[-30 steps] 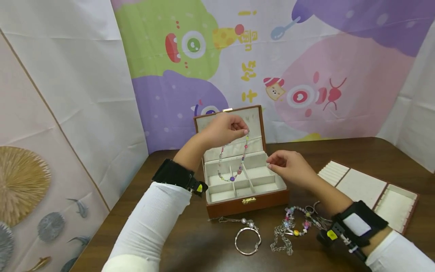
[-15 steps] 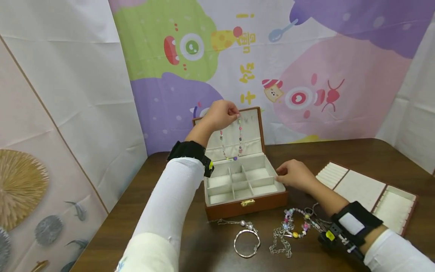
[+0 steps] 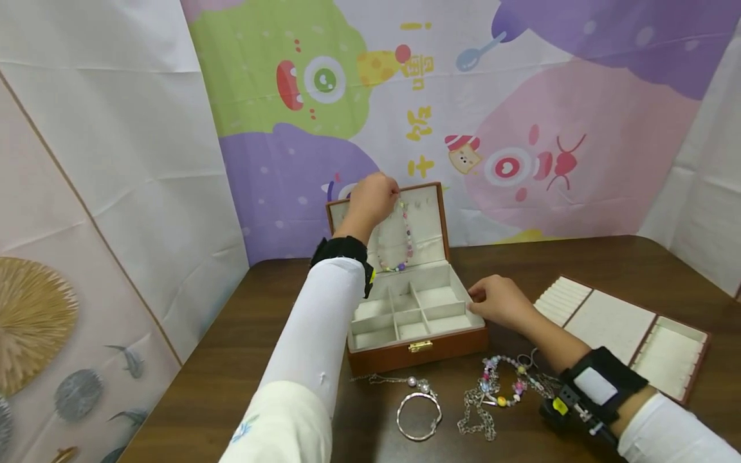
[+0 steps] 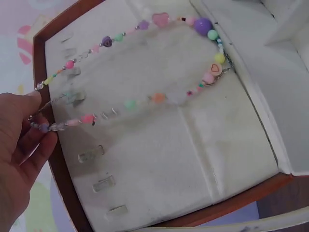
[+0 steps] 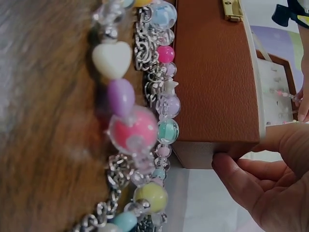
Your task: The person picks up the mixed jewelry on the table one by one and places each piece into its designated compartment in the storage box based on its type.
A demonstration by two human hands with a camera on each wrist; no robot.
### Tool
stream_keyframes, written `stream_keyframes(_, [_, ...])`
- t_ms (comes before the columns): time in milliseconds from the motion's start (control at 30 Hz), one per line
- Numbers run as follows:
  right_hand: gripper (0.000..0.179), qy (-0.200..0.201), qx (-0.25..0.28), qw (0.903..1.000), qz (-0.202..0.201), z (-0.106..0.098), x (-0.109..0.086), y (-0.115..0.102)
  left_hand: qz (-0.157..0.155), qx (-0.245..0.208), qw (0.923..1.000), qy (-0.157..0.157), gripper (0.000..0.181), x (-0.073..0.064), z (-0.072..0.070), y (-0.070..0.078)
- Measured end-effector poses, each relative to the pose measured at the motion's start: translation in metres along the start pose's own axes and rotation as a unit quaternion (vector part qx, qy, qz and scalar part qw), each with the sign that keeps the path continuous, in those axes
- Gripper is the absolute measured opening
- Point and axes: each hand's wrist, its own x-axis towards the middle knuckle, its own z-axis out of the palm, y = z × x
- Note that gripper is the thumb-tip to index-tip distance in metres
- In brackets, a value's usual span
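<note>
Raised to the lid (image 3: 427, 225): beaded necklace (image 4: 159, 97), pinched by left hand (image 3: 373, 198); right hand (image 3: 501, 299) grips jewelry box (image 3: 448, 344), presumably steadying it.

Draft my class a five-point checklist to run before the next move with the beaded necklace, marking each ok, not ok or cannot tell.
1. Lid raised: ok, it stands open.
2. Left hand holding the beaded necklace: ok, fingers pinch it near the lid's top edge.
3. Right hand on the jewellery box: ok, it grips the right side.
4. Necklace hooked on the lid clips: cannot tell; it hangs close to them.
5. Bangle put away: not ok, it lies on the table.
</note>
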Motion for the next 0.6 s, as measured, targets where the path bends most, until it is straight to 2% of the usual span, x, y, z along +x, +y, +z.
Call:
stream_keyframes(133, [0.032, 0.003, -0.005, 1.0, -0.005, 0.001, -0.001, 0.001, 0.013, 0.059, 0.9978, 0.026, 0.02, 0.0, 0.006, 0.003])
stream_keyframes(300, [0.031, 0.012, -0.02, 0.9996, -0.016, 0.003, -0.004, 0.0, 0.044, 0.128, 0.9891, 0.059, 0.019, -0.002, 0.011, 0.005])
stream_keyframes(400, [0.031, 0.015, -0.021, 0.9994, -0.023, 0.005, -0.005, 0.0, 0.051, 0.142, 0.9872, 0.053, 0.02, -0.003, 0.013, 0.006])
stream_keyframes(567, [0.031, 0.018, -0.02, 0.9992, -0.028, 0.004, -0.004, 0.0, 0.034, 0.138, 0.9893, 0.033, 0.021, -0.002, 0.013, 0.006])
stream_keyframes(600, [0.03, 0.019, -0.021, 0.9991, -0.03, 0.004, -0.004, 0.0, 0.036, 0.143, 0.9883, 0.04, 0.022, 0.001, 0.018, 0.002])
